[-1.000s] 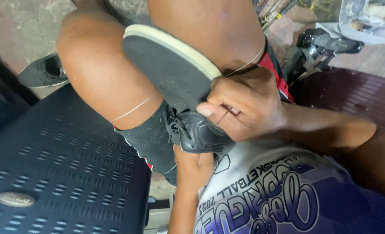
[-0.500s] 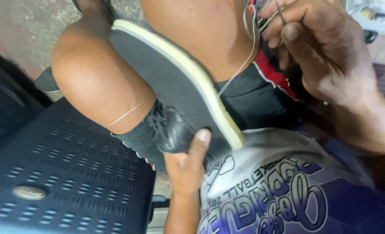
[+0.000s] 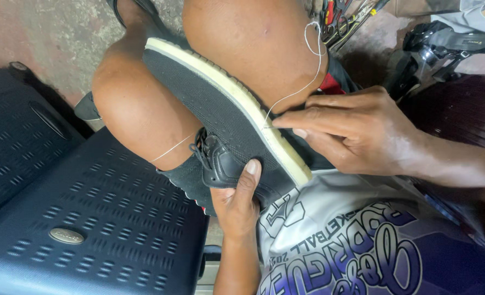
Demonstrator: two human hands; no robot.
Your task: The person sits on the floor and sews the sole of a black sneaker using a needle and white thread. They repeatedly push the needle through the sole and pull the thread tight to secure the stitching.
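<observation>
Counting now: 1 black shoe [image 3: 226, 125] w/ pale sole showing, wedged btwn 2 bare knees. 2 hands working it, left hand [image 3: 237, 205] + right hand [image 3: 357, 134]. 1 white thread [image 3: 308, 71] running off the sole edge. 2 dark plastic chairs [image 3: 89, 218] sitting alongside. 1 dark heeled shoe [image 3: 444, 41] lying top right.

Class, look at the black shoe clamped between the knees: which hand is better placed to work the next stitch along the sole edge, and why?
Probably the right hand: its fingertips sit at the sole edge of the shoe where the thread enters. The left hand braces the shoe from underneath.

Black shoe [image 3: 220, 117], cream sole edge, white thread [image 3: 302, 90].
</observation>
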